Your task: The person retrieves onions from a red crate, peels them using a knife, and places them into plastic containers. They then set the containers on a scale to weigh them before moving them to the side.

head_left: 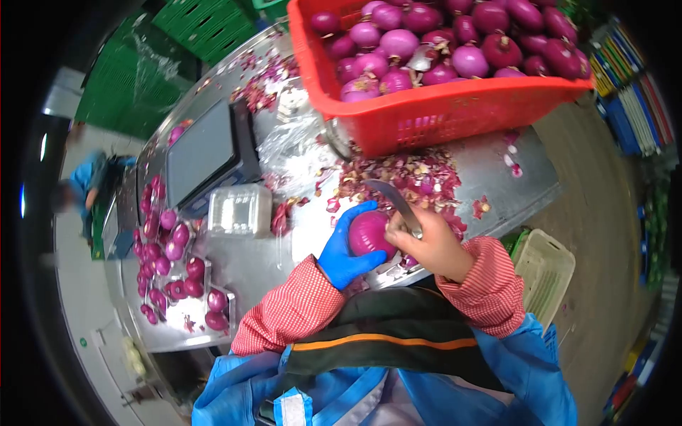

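My left hand [346,245], in a blue glove, holds a purple onion [369,233] above the metal table's front edge. My right hand [428,243] is bare and closed on a knife [396,201], whose curved blade points up and to the left. The right fingers touch the onion's right side. Behind both hands lies a heap of dry onion skins [419,176]. A large red basket [455,117] full of purple onions stands at the back of the table.
A scale [202,153] and a clear plastic box [240,211] stand left of my hands. Peeled onions [174,250], some in clear trays, lie further left. A pale crate [543,273] is at the right below the table. Green crates [121,92] and another person [89,181] are at the left.
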`<state>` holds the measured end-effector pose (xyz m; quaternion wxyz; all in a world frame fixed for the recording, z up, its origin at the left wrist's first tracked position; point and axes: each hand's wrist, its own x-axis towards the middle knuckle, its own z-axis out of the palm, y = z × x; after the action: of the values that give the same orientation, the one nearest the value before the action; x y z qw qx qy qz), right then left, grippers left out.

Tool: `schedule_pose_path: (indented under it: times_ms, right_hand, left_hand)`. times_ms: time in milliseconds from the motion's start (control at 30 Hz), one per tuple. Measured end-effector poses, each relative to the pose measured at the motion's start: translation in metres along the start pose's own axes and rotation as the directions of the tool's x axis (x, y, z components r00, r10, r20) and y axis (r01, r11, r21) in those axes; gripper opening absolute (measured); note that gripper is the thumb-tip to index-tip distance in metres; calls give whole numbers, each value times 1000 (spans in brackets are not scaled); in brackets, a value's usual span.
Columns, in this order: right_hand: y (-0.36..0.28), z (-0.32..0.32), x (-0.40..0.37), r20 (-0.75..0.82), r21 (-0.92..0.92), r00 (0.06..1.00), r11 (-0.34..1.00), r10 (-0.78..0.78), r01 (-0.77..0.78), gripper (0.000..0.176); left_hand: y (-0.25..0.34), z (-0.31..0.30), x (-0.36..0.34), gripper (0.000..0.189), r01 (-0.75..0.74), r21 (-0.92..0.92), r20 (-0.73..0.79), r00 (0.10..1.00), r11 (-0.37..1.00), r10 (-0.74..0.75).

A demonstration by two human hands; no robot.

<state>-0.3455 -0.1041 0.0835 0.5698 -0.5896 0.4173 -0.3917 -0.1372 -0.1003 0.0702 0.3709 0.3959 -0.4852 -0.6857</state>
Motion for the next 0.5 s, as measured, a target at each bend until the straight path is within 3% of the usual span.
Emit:
schedule_pose_path:
  times_ms: [33, 133, 200, 267, 333, 400, 467, 500]
  right_hand:
    - [-3, 2, -2, 118, 135, 993, 991, -15, -1, 15]
    - [9, 3, -9, 149, 416, 964, 870, 220, -263, 8]
    - [19, 7, -8, 59, 348, 958, 894, 279, -282, 9]
    - [31, 13, -9, 23, 264, 957, 921, 289, -285, 10]
    - [34, 21, -9, 55, 274, 935, 895, 350, -351, 10]
    - [38, 31, -4, 46, 258, 940, 905, 338, -338, 10]
    - [29, 37, 2, 2, 279, 949, 911, 315, -303, 11]
    - [33, 35, 2, 6, 260, 950, 916, 314, -304, 11]
  left_hand:
    - [-5, -9, -4, 88, -13, 59, -26, 1000, 998, 15]
    - [-7, -47, -29, 88, 44, 146, -81, 996, 988, -33]
    - [-6, -82, -50, 88, 111, 357, -123, 990, 927, -71]
    - [-6, -109, -71, 92, 251, 388, -185, 964, 887, -192]
    - [-21, -132, -85, 95, 371, 300, -192, 926, 879, -326]
    - [-65, -164, -93, 98, 396, 205, -152, 916, 895, -371]
    - [-73, -174, -94, 96, 399, 357, -186, 916, 844, -355]
    - [-67, -176, -94, 90, 303, 545, -167, 953, 782, -254]
